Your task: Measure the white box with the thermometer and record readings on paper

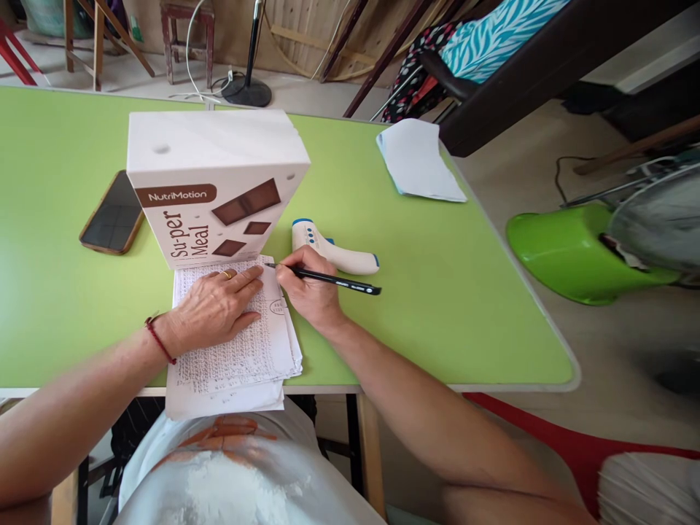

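Note:
My right hand (313, 289) grips a black pen (345, 281), its tip at the upper right of a handwritten sheet (257, 332). Dense rows of small writing cover that sheet, and a circled mark shows near its right edge. Flat on the page lies my left hand (217, 308), fingers stretched out, with a ring and a red cord bracelet. More papers are stacked beneath, overhanging the table's front edge. A white NutriMotion box (219, 189) stands upright right behind the sheet. Just beyond my right hand rests a white and blue infrared thermometer (333, 248).
A phone (113, 213) lies left of the box on the green table (426, 306). Folded white paper (418, 160) is at the back right corner. On the floor to the right is a green bin (574, 251); a wooden stool (187, 33) stands behind the table.

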`<state>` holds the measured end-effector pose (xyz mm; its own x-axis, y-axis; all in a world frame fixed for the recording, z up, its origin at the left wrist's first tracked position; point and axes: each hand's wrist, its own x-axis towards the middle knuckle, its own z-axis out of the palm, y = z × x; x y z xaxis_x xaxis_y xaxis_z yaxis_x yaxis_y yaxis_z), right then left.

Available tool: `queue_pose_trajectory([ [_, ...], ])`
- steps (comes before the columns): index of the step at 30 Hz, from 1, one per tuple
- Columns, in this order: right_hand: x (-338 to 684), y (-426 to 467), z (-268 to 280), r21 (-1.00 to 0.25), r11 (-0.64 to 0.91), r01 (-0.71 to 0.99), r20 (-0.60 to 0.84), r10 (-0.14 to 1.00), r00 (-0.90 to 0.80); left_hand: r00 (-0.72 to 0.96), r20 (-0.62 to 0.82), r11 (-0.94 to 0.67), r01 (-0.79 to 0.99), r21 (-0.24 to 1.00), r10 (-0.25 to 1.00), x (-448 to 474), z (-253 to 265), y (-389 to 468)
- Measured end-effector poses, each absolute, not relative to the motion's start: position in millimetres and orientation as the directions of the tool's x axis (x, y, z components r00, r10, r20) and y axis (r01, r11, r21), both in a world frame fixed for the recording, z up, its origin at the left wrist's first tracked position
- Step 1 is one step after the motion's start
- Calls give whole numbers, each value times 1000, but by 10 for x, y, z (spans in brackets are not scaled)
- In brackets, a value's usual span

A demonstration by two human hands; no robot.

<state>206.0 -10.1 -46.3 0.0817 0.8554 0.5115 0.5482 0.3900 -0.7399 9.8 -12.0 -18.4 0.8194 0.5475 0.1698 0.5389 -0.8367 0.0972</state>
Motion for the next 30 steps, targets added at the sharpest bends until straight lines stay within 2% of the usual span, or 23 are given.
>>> queue_pose_trajectory([
  [30, 2064, -103, -453, -770, 327, 548, 457, 882, 117, 824, 163, -840, 530, 117, 543, 94, -178, -113],
])
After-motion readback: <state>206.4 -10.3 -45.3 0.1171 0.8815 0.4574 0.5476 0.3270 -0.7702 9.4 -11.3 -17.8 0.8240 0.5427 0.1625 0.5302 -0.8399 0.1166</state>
